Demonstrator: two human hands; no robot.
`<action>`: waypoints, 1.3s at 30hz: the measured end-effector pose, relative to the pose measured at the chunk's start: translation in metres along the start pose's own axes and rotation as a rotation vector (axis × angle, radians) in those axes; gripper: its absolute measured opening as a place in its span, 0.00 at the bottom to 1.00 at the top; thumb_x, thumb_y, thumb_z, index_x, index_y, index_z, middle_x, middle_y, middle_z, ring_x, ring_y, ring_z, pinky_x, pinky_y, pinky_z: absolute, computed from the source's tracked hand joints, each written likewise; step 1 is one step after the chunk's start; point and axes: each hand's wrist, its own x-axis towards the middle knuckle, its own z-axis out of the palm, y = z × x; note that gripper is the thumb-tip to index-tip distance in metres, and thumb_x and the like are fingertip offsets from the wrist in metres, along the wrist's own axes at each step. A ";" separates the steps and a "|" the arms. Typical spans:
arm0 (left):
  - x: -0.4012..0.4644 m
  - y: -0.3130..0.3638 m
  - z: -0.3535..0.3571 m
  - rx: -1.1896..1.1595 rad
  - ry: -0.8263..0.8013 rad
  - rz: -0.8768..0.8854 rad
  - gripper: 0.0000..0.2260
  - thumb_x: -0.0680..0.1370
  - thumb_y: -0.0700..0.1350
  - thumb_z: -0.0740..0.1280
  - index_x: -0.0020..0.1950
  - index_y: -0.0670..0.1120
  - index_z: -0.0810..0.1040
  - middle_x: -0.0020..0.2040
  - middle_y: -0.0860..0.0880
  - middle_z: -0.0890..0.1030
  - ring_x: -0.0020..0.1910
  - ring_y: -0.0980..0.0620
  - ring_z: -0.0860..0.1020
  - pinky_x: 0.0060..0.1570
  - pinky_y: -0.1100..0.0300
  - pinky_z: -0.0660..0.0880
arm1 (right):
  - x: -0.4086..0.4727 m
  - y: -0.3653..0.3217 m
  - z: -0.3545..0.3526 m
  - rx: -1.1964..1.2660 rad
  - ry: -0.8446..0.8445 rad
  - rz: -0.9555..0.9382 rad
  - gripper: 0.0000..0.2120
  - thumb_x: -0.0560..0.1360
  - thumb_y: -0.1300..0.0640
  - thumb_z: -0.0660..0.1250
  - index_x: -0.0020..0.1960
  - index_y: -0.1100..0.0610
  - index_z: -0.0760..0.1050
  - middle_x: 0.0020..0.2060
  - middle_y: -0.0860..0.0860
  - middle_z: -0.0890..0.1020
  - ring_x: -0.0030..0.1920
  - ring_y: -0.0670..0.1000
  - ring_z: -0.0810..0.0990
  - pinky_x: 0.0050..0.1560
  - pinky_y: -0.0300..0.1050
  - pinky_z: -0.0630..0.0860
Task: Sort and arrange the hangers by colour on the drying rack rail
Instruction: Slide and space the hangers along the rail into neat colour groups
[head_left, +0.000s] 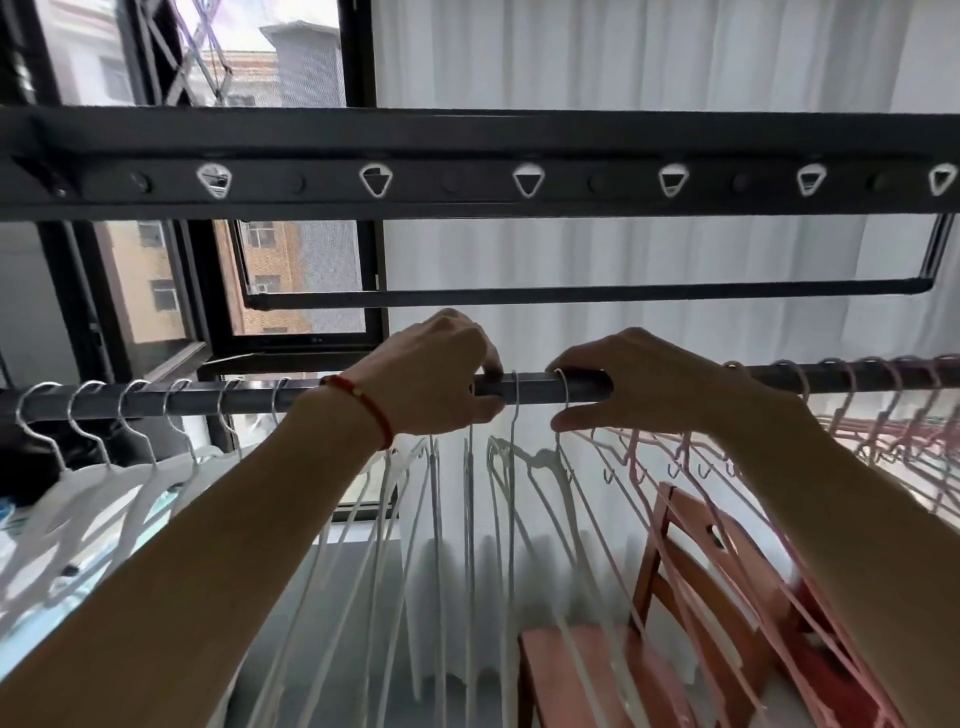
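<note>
A dark rail (530, 388) runs across the view at hand height. Several white hangers (130, 483) hang on its left and middle part, and several pink hangers (883, 431) hang on its right part. My left hand (436, 374), with a red cord on the wrist, grips hanger hooks on the rail at its middle. My right hand (623, 384) lies over the rail just to the right, its thumb and fingers pinching the hook of a white hanger (563, 400). One white hook (514, 395) hangs between my two hands.
A black upper rack bar (467, 182) with triangular holes spans the view above. A lower black frame bar (571, 296) is behind it. A red wooden chair (675, 597) stands below right. White curtains (623, 57) hang behind, and an open window (291, 280) is at the left.
</note>
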 end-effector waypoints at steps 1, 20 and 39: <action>0.000 0.000 0.000 0.000 -0.001 -0.002 0.11 0.75 0.55 0.70 0.55 0.53 0.83 0.57 0.51 0.79 0.60 0.51 0.75 0.57 0.49 0.77 | 0.000 0.001 0.000 -0.004 -0.001 0.001 0.19 0.71 0.36 0.71 0.51 0.49 0.78 0.33 0.45 0.77 0.33 0.45 0.75 0.37 0.42 0.72; 0.023 0.030 0.008 0.010 0.002 0.002 0.11 0.75 0.55 0.70 0.52 0.51 0.83 0.56 0.50 0.79 0.58 0.50 0.76 0.57 0.49 0.78 | -0.040 0.029 -0.017 0.017 0.013 0.065 0.25 0.68 0.34 0.69 0.56 0.50 0.79 0.39 0.45 0.82 0.37 0.45 0.80 0.42 0.37 0.75; 0.022 0.030 0.004 -0.026 -0.030 -0.053 0.08 0.74 0.52 0.73 0.51 0.52 0.84 0.56 0.50 0.80 0.59 0.50 0.76 0.61 0.49 0.75 | -0.041 0.035 -0.022 0.104 -0.025 0.123 0.39 0.63 0.32 0.71 0.69 0.48 0.72 0.58 0.42 0.79 0.56 0.41 0.77 0.57 0.37 0.71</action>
